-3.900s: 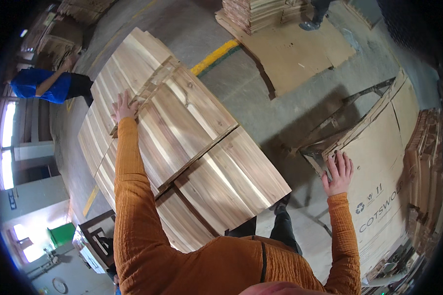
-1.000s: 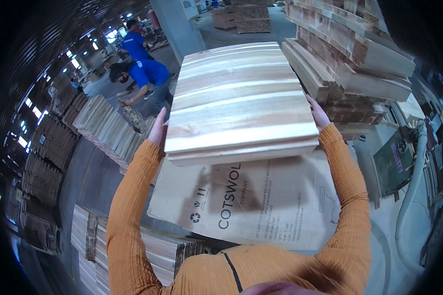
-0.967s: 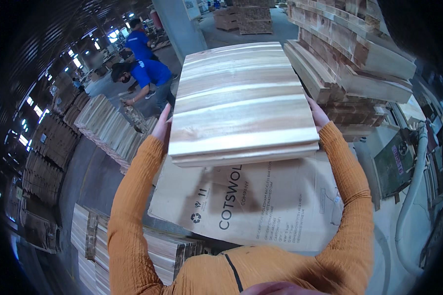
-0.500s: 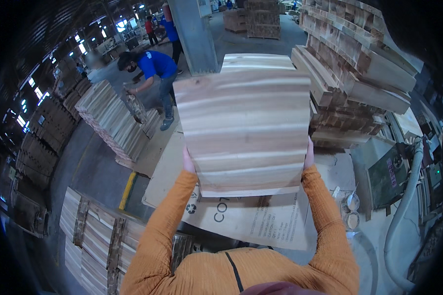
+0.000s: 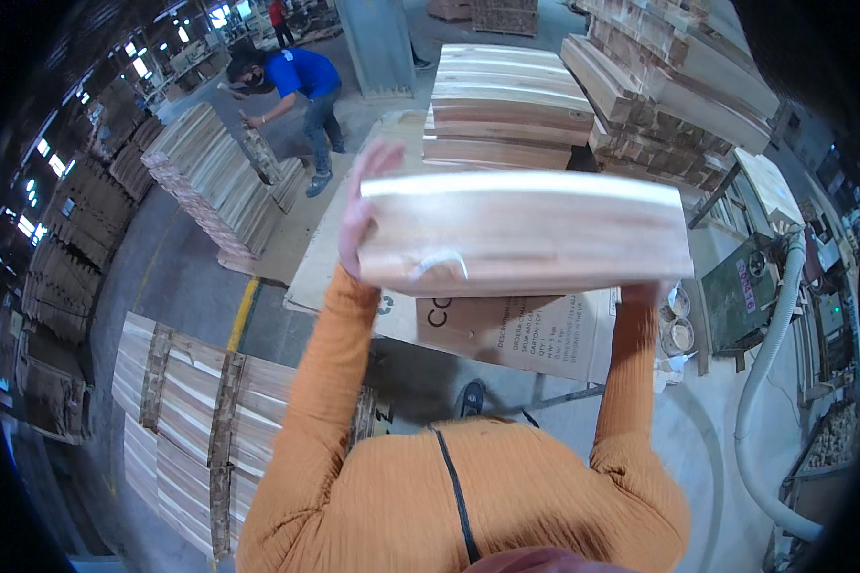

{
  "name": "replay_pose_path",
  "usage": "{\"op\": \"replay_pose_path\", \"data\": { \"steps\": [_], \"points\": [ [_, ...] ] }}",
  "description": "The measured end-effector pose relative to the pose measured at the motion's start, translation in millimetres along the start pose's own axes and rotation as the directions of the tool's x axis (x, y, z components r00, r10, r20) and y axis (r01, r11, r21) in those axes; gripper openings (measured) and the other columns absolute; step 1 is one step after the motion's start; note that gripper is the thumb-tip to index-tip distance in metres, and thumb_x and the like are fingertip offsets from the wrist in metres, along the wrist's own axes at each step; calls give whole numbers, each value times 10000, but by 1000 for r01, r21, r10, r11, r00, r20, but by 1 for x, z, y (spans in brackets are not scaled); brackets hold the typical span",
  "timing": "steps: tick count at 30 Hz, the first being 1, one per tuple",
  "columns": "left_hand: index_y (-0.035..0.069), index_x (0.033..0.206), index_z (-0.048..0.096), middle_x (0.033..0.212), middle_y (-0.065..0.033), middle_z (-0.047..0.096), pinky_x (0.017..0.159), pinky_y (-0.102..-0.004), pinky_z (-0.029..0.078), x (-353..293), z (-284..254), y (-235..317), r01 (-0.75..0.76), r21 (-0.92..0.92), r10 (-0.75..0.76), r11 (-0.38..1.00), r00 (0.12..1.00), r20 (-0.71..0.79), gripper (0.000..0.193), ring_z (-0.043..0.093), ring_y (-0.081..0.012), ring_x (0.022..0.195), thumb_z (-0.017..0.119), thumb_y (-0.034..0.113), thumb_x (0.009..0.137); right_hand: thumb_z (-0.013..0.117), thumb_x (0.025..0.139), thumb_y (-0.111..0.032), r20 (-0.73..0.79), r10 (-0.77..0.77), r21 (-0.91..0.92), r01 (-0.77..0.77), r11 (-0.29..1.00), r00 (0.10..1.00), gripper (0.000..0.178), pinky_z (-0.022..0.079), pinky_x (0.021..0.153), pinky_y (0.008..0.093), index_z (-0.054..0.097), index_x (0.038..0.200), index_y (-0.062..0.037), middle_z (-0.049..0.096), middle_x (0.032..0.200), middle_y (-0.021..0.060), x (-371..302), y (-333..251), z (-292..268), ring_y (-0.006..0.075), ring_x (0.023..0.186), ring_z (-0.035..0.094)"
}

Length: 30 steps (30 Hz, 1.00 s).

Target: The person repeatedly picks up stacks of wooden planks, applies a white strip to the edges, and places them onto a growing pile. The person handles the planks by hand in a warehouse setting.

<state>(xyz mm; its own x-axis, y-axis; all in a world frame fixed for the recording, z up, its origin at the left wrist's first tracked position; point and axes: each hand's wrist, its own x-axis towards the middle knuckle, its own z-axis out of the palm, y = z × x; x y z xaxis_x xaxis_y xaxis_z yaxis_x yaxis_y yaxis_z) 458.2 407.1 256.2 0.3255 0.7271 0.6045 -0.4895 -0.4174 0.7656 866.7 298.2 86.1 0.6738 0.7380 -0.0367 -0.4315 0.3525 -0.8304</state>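
A wooden panel [image 5: 521, 234], made of joined pale and brown strips, is tilted in front of me above a cardboard-covered table [image 5: 406, 310]. My left hand [image 5: 361, 210] presses against its left edge, fingers stretched up and smeared by motion. Under the lower right corner my right hand [image 5: 648, 292] supports the panel; most of its fingers are hidden behind the wood. Just beyond, a stack of similar panels [image 5: 506, 115] rests on the far part of the table.
Tall timber stacks [image 5: 655, 105] rise at the far right. A green machine [image 5: 739, 296] with a grey hose [image 5: 769, 372] stands right. Small round containers [image 5: 677, 334] sit beside the table. A co-worker in blue [image 5: 301, 76] bends over a panel stack [image 5: 201, 177]; more panels [image 5: 186, 411] lie lower left.
The panel has tipped from facing me broadly to a foreshortened tilt and shifted right. My left hand's fingers have come into view. The stack behind shows more fully.
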Motion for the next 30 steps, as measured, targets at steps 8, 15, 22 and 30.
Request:
{"op": "replay_pose_path", "data": {
  "steps": [8, 15, 22, 30],
  "points": [
    [26, 1406, 178, 1397, -175, 286, 1059, -385, 220, -73, 0, 24, 104, -9, -105, 994, 994, -32, 918, 268, -265, 1297, 543, 491, 703, 522, 840, -424, -85, -30, -85, 23, 996, 996, 391, 469, 626, 322, 561, 1062, -104, 615, 923, 19, -33, -20, -8, 157, 749, 580],
    [-42, 1334, 309, 1332, -233, 342, 1005, -439, 285, -116, 38, 13, -408, 503, 392, 762, 909, 143, 937, 346, -350, 1222, 624, 516, 650, 545, 836, -399, -140, -31, -188, 4, 982, 990, 351, 466, 597, 306, 574, 1034, -111, 617, 885, 8, -6, -24, 18, 139, 724, 575],
    [-64, 1283, 394, 1269, -239, 418, 983, -429, 324, -116, 89, -7, -397, 604, 525, 691, 850, -43, 777, 396, -343, 1190, 524, 478, 741, 567, 831, -374, -89, -81, -554, 18, 832, 993, 311, 462, 569, 290, 587, 1005, -117, 619, 848, -4, 15, -43, -16, 121, 699, 570],
    [-66, 1299, 360, 1297, -220, 412, 1038, -425, 287, -103, 133, -14, -342, 660, 575, 669, 802, -166, 737, 376, -325, 1231, 474, 474, 810, 607, 802, -201, 129, -349, -845, 287, 450, 928, 201, 465, 597, 251, 664, 888, -28, 647, 756, 30, 1, -125, -155, 111, 660, 593]
  ]
}}
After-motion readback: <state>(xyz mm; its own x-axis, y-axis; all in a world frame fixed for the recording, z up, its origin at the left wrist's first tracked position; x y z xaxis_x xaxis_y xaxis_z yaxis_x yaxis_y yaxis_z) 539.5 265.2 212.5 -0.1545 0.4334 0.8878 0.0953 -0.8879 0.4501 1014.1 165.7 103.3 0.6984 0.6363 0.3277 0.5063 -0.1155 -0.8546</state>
